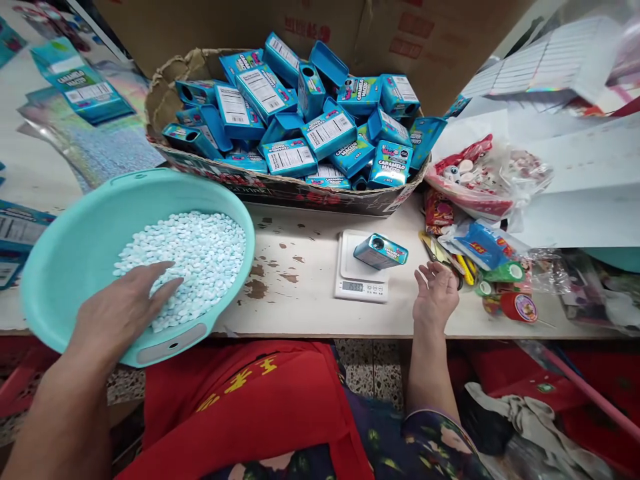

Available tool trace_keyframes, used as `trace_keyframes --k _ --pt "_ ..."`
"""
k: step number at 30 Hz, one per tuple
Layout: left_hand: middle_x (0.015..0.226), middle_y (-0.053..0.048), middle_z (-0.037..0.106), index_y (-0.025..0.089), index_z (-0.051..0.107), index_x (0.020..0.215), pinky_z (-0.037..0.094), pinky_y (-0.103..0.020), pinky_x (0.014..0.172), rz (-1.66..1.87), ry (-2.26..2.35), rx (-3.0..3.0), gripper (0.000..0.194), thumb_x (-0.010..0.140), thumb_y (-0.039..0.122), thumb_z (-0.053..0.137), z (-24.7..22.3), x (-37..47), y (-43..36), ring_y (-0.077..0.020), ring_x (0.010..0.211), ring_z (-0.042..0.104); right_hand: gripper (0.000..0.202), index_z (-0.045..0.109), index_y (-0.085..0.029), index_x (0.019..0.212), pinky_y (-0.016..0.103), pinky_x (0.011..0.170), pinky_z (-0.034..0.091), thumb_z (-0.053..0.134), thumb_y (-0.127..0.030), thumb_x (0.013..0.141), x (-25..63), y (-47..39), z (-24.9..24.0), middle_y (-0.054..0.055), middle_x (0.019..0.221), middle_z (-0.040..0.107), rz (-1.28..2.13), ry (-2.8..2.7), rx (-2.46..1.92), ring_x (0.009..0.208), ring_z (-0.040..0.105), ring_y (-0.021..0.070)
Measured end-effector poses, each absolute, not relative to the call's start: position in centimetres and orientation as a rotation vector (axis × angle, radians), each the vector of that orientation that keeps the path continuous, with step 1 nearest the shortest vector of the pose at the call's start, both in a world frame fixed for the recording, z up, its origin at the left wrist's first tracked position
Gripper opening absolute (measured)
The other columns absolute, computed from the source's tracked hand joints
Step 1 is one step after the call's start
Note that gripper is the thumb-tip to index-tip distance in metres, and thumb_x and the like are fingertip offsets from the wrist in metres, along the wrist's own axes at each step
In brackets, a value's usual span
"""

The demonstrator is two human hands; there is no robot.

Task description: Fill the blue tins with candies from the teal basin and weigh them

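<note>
Over the pale blue candies point(200, 260) in a turquoise basin point(65, 247), my left hand point(127, 300) reaches down with thumb and fingers apart, its fingertips at the heap. A small blue printed carton point(385, 253) lies on a white digital scale point(350, 287), a round dark hole showing in its end. The scale's display is lit. Just right of the scale, my right hand point(436, 290) rests palm up near the table edge, fingers loosely curled and apart, holding nothing. It does not touch the carton.
Behind the scale stands a cut-down cardboard box point(300, 193) piled with similar blue cartons. Scissors point(437, 250), a yellow cutter point(465, 269), tape rolls and a plastic bag of sweets point(475, 177) crowd the right side. A stack of holographic sheets point(110, 147) lies at the left.
</note>
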State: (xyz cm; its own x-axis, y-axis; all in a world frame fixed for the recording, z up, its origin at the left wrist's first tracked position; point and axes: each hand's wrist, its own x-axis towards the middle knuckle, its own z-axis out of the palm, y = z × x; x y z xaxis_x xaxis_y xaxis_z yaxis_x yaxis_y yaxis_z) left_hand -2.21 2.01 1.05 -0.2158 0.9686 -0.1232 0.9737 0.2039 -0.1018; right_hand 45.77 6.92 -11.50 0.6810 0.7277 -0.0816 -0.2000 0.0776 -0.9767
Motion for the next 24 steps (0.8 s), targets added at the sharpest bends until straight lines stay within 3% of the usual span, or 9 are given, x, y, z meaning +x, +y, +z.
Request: trace_keyframes --k 3,7,9,12,14,19,21,24 --pt "0.126 -0.006 0.064 0.022 0.055 0.128 0.05 -0.034 0.079 -0.251 2.467 1.997 0.052 0.098 0.053 0.027 1.4 -0.5 2.0 -0.0269 0.109 0.063 0.051 0.061 -0.02 0.106 0.042 0.091 0.049 0.07 -0.057 0.071 44.9 7.4 -11.8 0.006 0.106 0.063 0.772 -0.681 -1.252 0.098 0.063 0.0188" --pt "0.122 -0.001 0.066 0.027 0.058 0.123 0.051 -0.031 0.075 -0.109 2.474 2.055 0.044 0.097 0.052 0.034 0.9 0.4 2.4 -0.0246 0.106 0.065 0.072 0.057 -0.02 0.121 0.042 0.098 0.046 0.081 -0.048 0.059 43.6 8.5 -12.3 0.012 0.124 0.059 0.836 -0.97 -1.23 0.117 0.056 0.0248" --pt "0.122 -0.002 0.067 0.025 0.06 0.121 0.052 -0.033 0.079 -0.054 2.453 2.041 0.041 0.096 0.05 0.038 0.4 0.2 2.6 -0.0255 0.107 0.065 0.074 0.059 -0.018 0.118 0.043 0.096 0.047 0.084 -0.045 0.054 43.1 9.1 -12.1 0.011 0.12 0.063 0.868 -1.032 -1.329 0.11 0.059 0.025" --pt "0.12 -0.007 0.068 0.021 0.062 0.117 0.051 -0.036 0.089 0.17 2.367 1.979 0.036 0.093 0.042 0.045 0.2 0.2 2.4 -0.0254 0.109 0.064 0.058 0.067 -0.015 0.095 0.045 0.085 0.051 0.085 -0.048 0.051 42.0 9.9 -10.9 0.006 0.089 0.07 0.861 -1.055 -1.56 0.083 0.063 0.0228" --pt "0.122 -0.008 0.067 0.021 0.059 0.123 0.051 -0.036 0.092 0.414 2.248 1.939 0.038 0.091 0.039 0.05 0.9 0.9 2.2 -0.0236 0.109 0.064 0.056 0.069 -0.015 0.09 0.044 0.08 0.052 0.086 -0.048 0.049 40.5 10.4 -9.7 0.005 0.082 0.07 0.792 -1.052 -1.582 0.076 0.062 0.0231" --pt "0.145 -0.011 0.049 0.025 0.035 0.146 0.05 -0.036 0.098 0.88 1.632 2.09 0.072 0.083 0.043 0.066 4.8 4.5 3.6 -0.0224 0.122 0.056 0.051 0.071 -0.019 0.093 0.039 0.075 0.052 0.087 -0.044 0.052 31.8 11.2 -4.9 0.004 0.082 0.07 0.924 -1.316 -1.287 0.072 0.063 0.0221" --pt "0.14 -0.01 0.054 0.025 0.041 0.142 0.047 -0.036 0.102 0.904 1.459 2.2 0.064 0.085 0.04 0.066 6.6 5.3 3.9 -0.0223 0.124 0.054 0.048 0.07 -0.021 0.097 0.038 0.075 0.053 0.085 -0.044 0.058 27.2 10.9 -2.6 0.003 0.084 0.069 1.096 -1.559 -1.056 0.074 0.063 0.0214" --pt "0.123 -0.008 0.065 0.023 0.053 0.129 0.048 -0.036 0.1 1.008 1.555 2.183 0.047 0.086 0.037 0.065 8.7 4.2 2.4 -0.0212 0.114 0.06 0.05 0.065 -0.025 0.112 0.04 0.088 0.051 0.077 -0.047 0.069 21.8 10.7 -0.7 0.006 0.108 0.065 1.106 -1.732 -0.734 0.096 0.063 0.0243"
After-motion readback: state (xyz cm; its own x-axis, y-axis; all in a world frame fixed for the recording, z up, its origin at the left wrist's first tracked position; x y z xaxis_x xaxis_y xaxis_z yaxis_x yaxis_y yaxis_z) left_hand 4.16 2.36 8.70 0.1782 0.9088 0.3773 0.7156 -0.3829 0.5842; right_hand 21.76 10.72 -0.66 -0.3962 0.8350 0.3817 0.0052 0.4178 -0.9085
